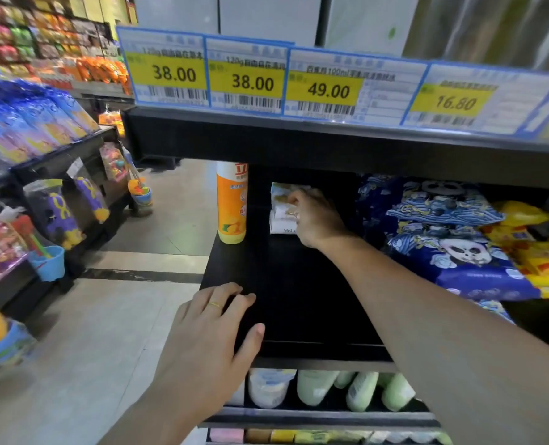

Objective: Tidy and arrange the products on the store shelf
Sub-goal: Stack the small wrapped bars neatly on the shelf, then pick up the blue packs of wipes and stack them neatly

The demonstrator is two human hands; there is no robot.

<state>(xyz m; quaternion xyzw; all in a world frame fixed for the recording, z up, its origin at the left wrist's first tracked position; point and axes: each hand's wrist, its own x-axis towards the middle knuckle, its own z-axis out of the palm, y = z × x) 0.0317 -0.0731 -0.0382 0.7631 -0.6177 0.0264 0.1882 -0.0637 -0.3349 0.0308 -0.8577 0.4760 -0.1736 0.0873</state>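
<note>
Right hand (314, 220) grips white pack (282, 216) (deep); left hand (212, 329) flat on shelf (298, 300).

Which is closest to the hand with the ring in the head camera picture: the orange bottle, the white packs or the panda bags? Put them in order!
From the left hand, resting on the shelf's front edge:
1. Orange bottle, straight behind it at the shelf's left end.
2. White packs, further back and to the right, gripped by the right hand.
3. Panda bags, far over on the right side.
</note>
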